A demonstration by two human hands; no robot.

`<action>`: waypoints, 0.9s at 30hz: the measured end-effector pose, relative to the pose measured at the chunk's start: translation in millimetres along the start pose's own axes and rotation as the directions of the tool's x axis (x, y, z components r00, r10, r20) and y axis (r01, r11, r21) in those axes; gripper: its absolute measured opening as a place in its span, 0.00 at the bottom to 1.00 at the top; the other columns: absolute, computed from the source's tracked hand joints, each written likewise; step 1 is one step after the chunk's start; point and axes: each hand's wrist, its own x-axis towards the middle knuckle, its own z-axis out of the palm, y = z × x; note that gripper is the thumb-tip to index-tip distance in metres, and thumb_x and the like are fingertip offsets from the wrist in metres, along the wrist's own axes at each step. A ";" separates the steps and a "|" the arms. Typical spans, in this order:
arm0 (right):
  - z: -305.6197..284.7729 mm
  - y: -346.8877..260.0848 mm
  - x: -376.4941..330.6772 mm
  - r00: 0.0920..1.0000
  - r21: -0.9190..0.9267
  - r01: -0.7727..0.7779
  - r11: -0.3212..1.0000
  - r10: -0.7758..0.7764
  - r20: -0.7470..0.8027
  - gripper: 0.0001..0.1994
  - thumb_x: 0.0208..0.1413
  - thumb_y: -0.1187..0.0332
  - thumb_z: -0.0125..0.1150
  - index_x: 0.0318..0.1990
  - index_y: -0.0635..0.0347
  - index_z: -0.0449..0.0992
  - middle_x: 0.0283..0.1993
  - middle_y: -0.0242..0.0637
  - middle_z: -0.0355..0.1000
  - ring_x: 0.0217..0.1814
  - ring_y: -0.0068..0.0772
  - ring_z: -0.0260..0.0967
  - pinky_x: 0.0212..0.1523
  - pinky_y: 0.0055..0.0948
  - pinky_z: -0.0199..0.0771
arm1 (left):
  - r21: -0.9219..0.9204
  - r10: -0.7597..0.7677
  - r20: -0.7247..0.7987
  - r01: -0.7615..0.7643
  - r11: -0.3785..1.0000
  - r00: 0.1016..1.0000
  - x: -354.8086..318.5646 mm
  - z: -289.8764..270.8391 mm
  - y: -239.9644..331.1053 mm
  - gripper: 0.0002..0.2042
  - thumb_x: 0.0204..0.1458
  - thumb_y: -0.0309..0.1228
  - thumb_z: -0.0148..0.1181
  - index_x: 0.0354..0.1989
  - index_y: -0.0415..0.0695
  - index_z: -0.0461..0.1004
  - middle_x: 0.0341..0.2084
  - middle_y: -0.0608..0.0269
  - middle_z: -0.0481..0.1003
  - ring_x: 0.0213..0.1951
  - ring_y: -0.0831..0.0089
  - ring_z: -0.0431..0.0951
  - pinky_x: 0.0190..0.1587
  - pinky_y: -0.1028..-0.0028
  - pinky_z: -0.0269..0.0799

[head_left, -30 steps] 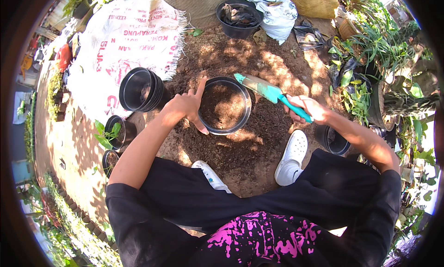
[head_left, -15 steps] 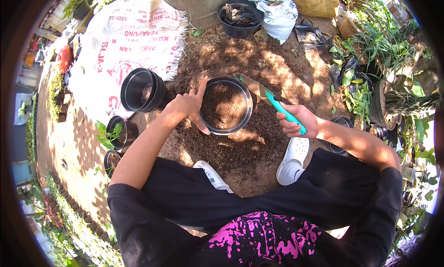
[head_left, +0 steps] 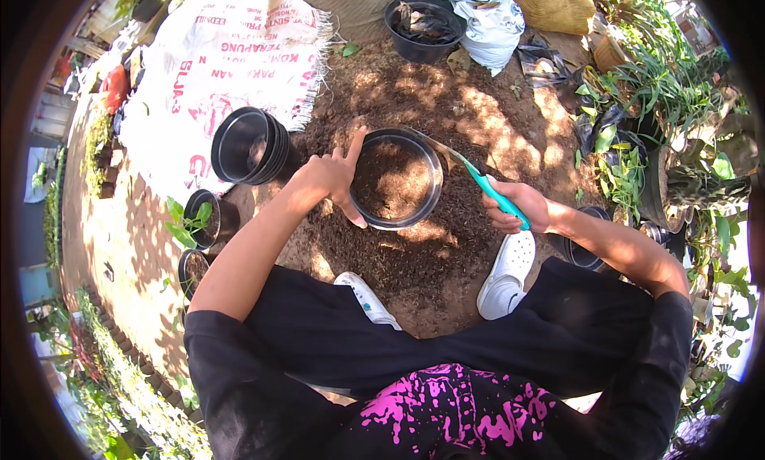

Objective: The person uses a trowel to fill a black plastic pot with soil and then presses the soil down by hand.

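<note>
A round black plant pot [head_left: 437,191] with dark soil [head_left: 392,177] in it stands on the ground in front of me. My left hand [head_left: 333,177] braces its left side, the forefinger stretched along the far rim and the thumb along the near rim. My right hand [head_left: 518,207] is closed round the teal handle of a hand trowel [head_left: 478,177]. The trowel's narrow, soil-stained blade reaches left to the pot's far right rim and shows nearly edge-on. Loose dark soil [head_left: 398,261] lies around the pot.
Nested black pots [head_left: 249,145] stand left of my left hand, on the edge of a white printed sack [head_left: 239,70]. Potted seedlings [head_left: 205,221] are nearer on the left. A black basin [head_left: 425,30] stands at the back. Leafy plants [head_left: 653,86] line the right. My white shoes [head_left: 508,277] flank the soil.
The trowel has turned so its blade looks thinner, and it sits along the pot's right rim. My left hand stays against the pot. The whole view has shifted slightly.
</note>
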 end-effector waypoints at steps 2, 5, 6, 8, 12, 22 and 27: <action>-2.9 2.1 -0.2 1.000 -0.020 -0.020 1.000 0.020 -0.004 0.25 0.76 0.45 0.29 0.32 0.51 0.62 0.15 0.23 0.54 0.12 0.17 0.49 0.13 0.21 0.54 | 0.020 -0.009 0.001 0.009 1.000 1.000 1.2 0.0 1.7 0.87 0.19 0.65 0.82 0.74 0.43 0.12 0.68 0.29 0.59 0.64 0.38 0.70 0.69 0.49 0.64; -7.5 5.9 0.0 0.997 -0.110 -0.024 0.994 0.015 -0.074 0.25 0.76 0.45 0.29 0.31 0.51 0.61 0.15 0.23 0.54 0.12 0.16 0.48 0.13 0.20 0.53 | 0.040 -0.016 0.001 0.016 0.999 1.000 2.5 0.9 3.3 0.88 0.18 0.65 0.82 0.74 0.43 0.12 0.69 0.29 0.59 0.65 0.38 0.69 0.69 0.47 0.63; -11.0 6.2 0.3 0.997 -0.177 -0.014 0.984 -0.001 -0.080 0.26 0.76 0.44 0.29 0.31 0.50 0.61 0.16 0.23 0.54 0.13 0.16 0.49 0.13 0.21 0.54 | 0.043 -0.014 -0.005 0.015 0.999 1.000 1.4 0.8 4.1 0.88 0.18 0.65 0.83 0.74 0.43 0.12 0.69 0.29 0.59 0.65 0.38 0.69 0.69 0.47 0.62; -17.9 5.7 1.6 0.995 -0.297 0.003 0.955 -0.033 -0.096 0.27 0.75 0.41 0.29 0.31 0.50 0.61 0.17 0.23 0.55 0.14 0.16 0.49 0.15 0.22 0.55 | 0.044 -0.014 -0.016 0.015 0.999 1.000 0.4 2.7 4.6 0.88 0.18 0.65 0.83 0.74 0.43 0.12 0.69 0.29 0.58 0.65 0.38 0.69 0.69 0.47 0.62; -21.8 5.6 3.2 0.986 -0.441 -0.003 0.897 -0.071 -0.150 0.28 0.74 0.38 0.30 0.31 0.49 0.61 0.18 0.22 0.56 0.16 0.16 0.50 0.16 0.23 0.56 | 0.023 -0.010 -0.036 0.011 1.000 0.999 1.8 4.7 3.2 0.88 0.16 0.64 0.84 0.75 0.42 0.14 0.69 0.28 0.57 0.66 0.38 0.68 0.68 0.47 0.64; -50.0 17.6 14.0 0.899 -0.705 -0.301 0.642 -0.056 -0.434 0.30 0.73 0.38 0.29 0.35 0.53 0.68 0.23 0.23 0.61 0.20 0.19 0.58 0.20 0.23 0.67 | -0.015 0.019 -0.024 -0.020 1.000 1.000 1.4 -3.8 5.2 0.89 0.16 0.62 0.85 0.75 0.44 0.13 0.70 0.24 0.54 0.67 0.32 0.64 0.71 0.48 0.62; -87.9 -14.8 -15.6 0.929 -0.525 0.103 0.845 -0.270 -0.252 0.27 0.73 0.42 0.41 0.41 0.56 0.75 0.22 0.22 0.64 0.17 0.17 0.59 0.17 0.20 0.62 | 0.023 0.038 -0.076 -0.036 0.999 0.996 10.4 2.4 2.7 0.89 0.13 0.67 0.82 0.76 0.44 0.15 0.71 0.21 0.49 0.66 0.32 0.66 0.67 0.48 0.66</action>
